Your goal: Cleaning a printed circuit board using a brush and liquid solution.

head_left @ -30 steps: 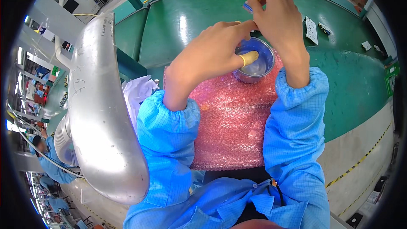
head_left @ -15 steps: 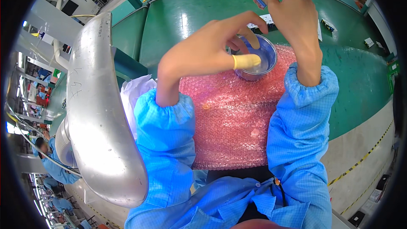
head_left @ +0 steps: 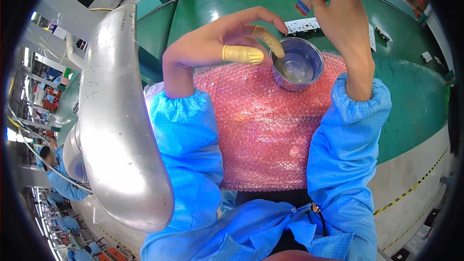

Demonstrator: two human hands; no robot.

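A metal bowl with a little cloudy liquid at its bottom stands on a pink bubble-wrap sheet. At its left rim is my left hand, open and holding nothing, with yellow finger cots on the thumb and another finger. The cot-covered fingertip overlaps the rim; whether it touches, I cannot tell. Higher up to the right, my right hand grips a small brush with a reddish and blue end pointing down to the left. A yellow cot covers one of its fingers, and the brush's handle is mostly hidden.
Behind the bowl lies a white strip with small parts on the green table. More small boards lie to the right. A big silver hood fills the left side, close to my left arm. Another person sits far left.
My left hand has drawn back leftward from over the bowl, uncovering more of it. The right hand with the brush has shifted slightly right and down in view.
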